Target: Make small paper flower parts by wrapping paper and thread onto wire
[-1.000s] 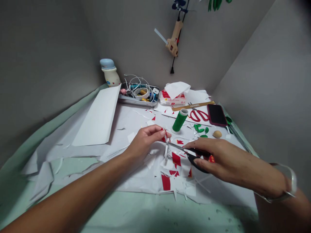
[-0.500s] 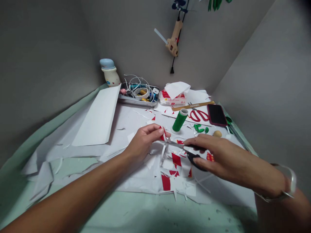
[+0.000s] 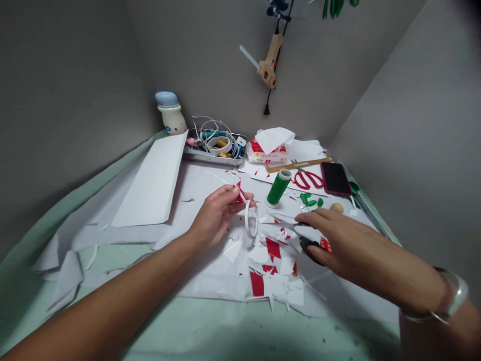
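Note:
My left hand [image 3: 214,215] pinches a small folded piece of red paper [image 3: 240,195] between thumb and fingers. From it hangs a thin white ring [image 3: 247,220] that looks like a narrow roll of tape. My right hand [image 3: 330,238] grips black-handled scissors [image 3: 293,225], thumb and fingers in the handles. Their blades are parted and point left, a little right of the ring, touching neither it nor the paper. Below the hands lie red and white paper scraps [image 3: 257,283]. A green thread spool [image 3: 278,189] stands just beyond them.
Behind sit a metal tray [image 3: 225,161] of cords and spools, a tissue pack [image 3: 268,153], a ruler [image 3: 315,162], red-handled scissors [image 3: 300,180] and a phone [image 3: 335,177]. White folded card [image 3: 150,185] lies left, near a bottle [image 3: 173,120]. A glue gun [image 3: 269,62] hangs above.
The scissors have drawn back to the right, away from the red paper, and their blades have parted. My left hand has shifted slightly left and up, turning the white ring toward me.

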Action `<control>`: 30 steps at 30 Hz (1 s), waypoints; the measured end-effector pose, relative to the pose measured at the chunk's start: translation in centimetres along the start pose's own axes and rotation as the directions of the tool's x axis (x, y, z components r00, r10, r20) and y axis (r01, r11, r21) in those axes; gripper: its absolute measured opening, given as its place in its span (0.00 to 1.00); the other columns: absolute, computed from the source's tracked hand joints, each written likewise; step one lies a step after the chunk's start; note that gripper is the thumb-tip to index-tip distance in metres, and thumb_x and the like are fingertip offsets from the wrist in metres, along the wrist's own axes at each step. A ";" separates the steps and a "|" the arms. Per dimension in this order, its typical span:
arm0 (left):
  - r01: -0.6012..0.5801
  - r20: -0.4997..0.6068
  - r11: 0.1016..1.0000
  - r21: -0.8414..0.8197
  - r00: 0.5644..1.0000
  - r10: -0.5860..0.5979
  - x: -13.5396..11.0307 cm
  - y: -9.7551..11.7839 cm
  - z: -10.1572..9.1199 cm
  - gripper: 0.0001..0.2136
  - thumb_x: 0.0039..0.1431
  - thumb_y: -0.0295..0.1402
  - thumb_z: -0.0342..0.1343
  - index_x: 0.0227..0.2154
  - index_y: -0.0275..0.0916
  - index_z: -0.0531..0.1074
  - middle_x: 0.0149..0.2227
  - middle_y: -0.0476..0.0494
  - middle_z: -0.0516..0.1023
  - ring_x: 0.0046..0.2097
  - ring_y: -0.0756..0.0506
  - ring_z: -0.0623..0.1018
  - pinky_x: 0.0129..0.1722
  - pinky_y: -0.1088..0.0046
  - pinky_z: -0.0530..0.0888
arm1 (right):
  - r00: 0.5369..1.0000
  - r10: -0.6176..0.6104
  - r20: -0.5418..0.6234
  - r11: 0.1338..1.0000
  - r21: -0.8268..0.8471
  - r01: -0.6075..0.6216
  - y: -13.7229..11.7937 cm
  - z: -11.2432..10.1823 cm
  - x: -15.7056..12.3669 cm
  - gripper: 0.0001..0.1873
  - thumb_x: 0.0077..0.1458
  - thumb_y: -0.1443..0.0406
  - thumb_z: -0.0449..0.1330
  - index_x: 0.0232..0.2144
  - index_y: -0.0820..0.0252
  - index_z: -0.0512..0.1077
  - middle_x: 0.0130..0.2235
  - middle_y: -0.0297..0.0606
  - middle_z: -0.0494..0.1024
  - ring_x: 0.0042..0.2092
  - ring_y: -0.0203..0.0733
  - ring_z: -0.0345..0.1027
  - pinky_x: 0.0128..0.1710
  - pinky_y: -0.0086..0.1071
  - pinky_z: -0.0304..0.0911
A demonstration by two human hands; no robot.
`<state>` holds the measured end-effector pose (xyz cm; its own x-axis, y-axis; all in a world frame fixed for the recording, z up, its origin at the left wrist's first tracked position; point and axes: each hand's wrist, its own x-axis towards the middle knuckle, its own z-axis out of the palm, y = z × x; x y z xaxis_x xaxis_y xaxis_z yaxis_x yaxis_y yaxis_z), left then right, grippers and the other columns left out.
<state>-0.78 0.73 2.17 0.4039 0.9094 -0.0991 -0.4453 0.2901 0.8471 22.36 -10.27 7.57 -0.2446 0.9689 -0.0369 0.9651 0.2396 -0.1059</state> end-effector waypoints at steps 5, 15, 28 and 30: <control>-0.061 -0.009 0.998 0.020 0.998 0.061 0.0 0.0 0.0 0.06 0.60 0.34 0.58 0.31 0.38 0.70 0.39 0.42 0.81 0.41 0.44 0.80 0.52 0.64 0.67 | 0.970 0.040 0.241 0.999 -0.008 -0.040 -0.4 1.4 0.9 0.20 0.50 0.70 0.58 0.47 0.54 0.71 0.41 0.42 0.78 0.42 0.52 0.73 0.37 0.40 0.64; -0.030 -0.054 1.000 0.008 0.998 0.031 -0.8 0.0 1.3 0.05 0.59 0.32 0.58 0.30 0.37 0.71 0.38 0.42 0.81 0.40 0.46 0.79 0.50 0.67 0.68 | 0.993 0.058 -0.104 0.925 0.380 -0.014 -3.2 1.7 2.5 0.19 0.58 0.58 0.60 0.50 0.55 0.68 0.47 0.41 0.78 0.47 0.48 0.72 0.45 0.39 0.65; -0.045 -0.030 0.990 0.132 0.998 0.049 -0.4 -0.1 0.8 0.05 0.55 0.33 0.62 0.28 0.37 0.73 0.32 0.48 0.74 0.34 0.50 0.72 0.36 0.75 0.68 | 0.840 0.264 -0.474 0.736 0.662 0.142 -4.3 6.6 5.5 0.02 0.57 0.65 0.58 0.31 0.58 0.69 0.30 0.33 0.74 0.31 0.37 0.66 0.34 0.31 0.62; -0.057 -0.010 0.978 0.199 0.998 0.061 -0.3 -0.2 0.6 0.04 0.54 0.32 0.61 0.29 0.38 0.73 0.29 0.49 0.72 0.32 0.51 0.71 0.35 0.75 0.67 | 0.792 0.213 -0.573 0.778 0.590 0.217 -3.8 7.5 5.8 0.02 0.56 0.66 0.57 0.31 0.58 0.68 0.29 0.33 0.72 0.30 0.37 0.65 0.34 0.31 0.62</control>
<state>-0.31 0.20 2.34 0.3685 0.9281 -0.0526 -0.2996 0.1722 0.9384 16.54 -6.06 0.36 0.0652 0.8534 0.5172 0.6422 0.3608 -0.6763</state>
